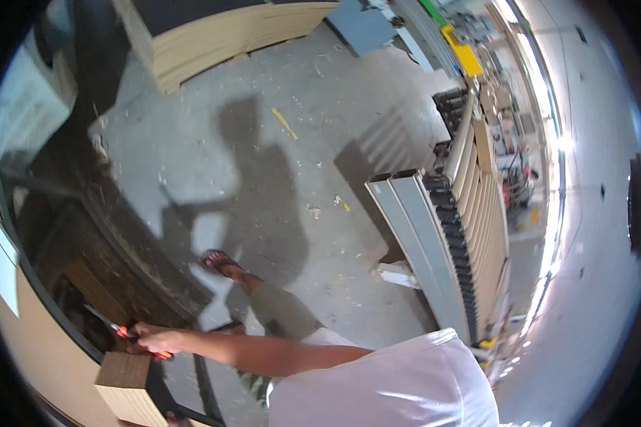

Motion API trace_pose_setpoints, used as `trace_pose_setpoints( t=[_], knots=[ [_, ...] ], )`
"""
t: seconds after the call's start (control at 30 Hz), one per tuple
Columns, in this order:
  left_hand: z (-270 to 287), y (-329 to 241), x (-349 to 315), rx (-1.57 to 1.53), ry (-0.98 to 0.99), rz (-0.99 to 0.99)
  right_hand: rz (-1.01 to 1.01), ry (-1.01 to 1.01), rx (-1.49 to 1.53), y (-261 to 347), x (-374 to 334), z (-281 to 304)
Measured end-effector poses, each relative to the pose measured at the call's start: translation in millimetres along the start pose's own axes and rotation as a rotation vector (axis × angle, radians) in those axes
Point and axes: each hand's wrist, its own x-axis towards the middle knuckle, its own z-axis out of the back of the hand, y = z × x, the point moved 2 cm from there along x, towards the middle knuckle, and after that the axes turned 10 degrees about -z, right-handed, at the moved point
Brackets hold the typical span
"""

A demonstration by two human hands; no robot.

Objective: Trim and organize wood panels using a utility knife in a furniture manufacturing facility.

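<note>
My right hand (152, 339) reaches out to the left, its fingers closed around a tool (165, 354) with an orange-red and black handle. A thin metal shaft or blade points from it up and left; its exact kind is unclear. Just below the hand stands a block of stacked boards (121, 402) with pale layered edges and a brown top. Beyond the tool lies a dark, shadowed recess with brown panels (96, 285). Of my left hand (172, 418), only a little shows at the lower edge beside the boards, and its fingers are mostly hidden.
On the right stands a roller conveyor (477, 235) with grey side rails (413, 235). A long stack of boards (235, 39) lies at the far side, near a blue-grey machine panel (363, 28). A tan panel (28, 334) curves along the left. Scraps dot the grey floor (349, 277).
</note>
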Motion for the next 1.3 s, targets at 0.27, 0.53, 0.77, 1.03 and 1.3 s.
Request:
trace_pose_setpoints(
  t=[0.27,0.53,0.77,1.03,1.3],
  knots=[
    [20.6,-33.2,58.8,-0.252,-0.157,0.121,0.287,-0.924,-0.280,10.3,-91.0,-9.9],
    [15.6,10.7,43.8,-0.726,-0.319,0.064,0.227,-0.533,-0.459,-158.1,-140.4,-180.1],
    [-8.8,90.3,-111.1,-1.216,0.279,0.344,0.072,-0.565,-0.284,-167.1,-156.2,-225.3],
    [20.7,84.6,-154.9,-1.122,0.149,0.600,0.148,-0.448,-0.149,-164.9,-137.6,-229.1],
    [13.7,42.3,-143.9,-1.104,-0.047,0.796,0.129,-0.114,-0.500,-72.5,-62.7,-218.2]
  ],
)
